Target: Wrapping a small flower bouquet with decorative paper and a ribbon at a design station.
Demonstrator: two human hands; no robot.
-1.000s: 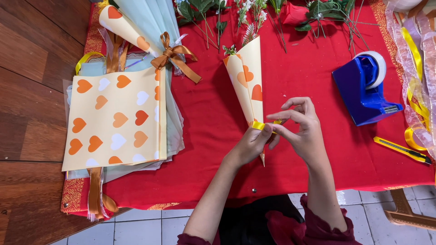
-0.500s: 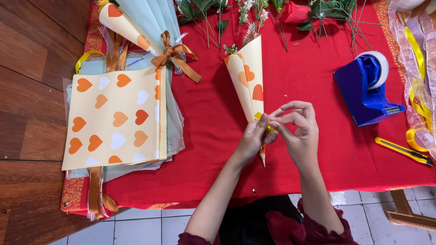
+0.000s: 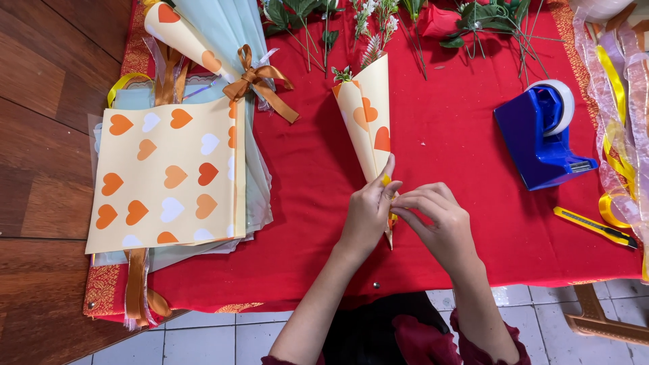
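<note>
Cone (image 3: 368,122) tip toward person, mouth away | both hands' fingers (image 3: 387,192) pinch yellow ribbon (image 3: 386,180)

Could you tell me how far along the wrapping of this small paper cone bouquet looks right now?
Done: the heart-print paper cone is already rolled, with a sprig showing at its top. In hand: the left hand and right hand meet at its narrow end, where a bit of yellow ribbon shows. Left: no bow is visible yet, unlike the finished cone with its brown bow. The flat paper sheets lie unused.
</note>
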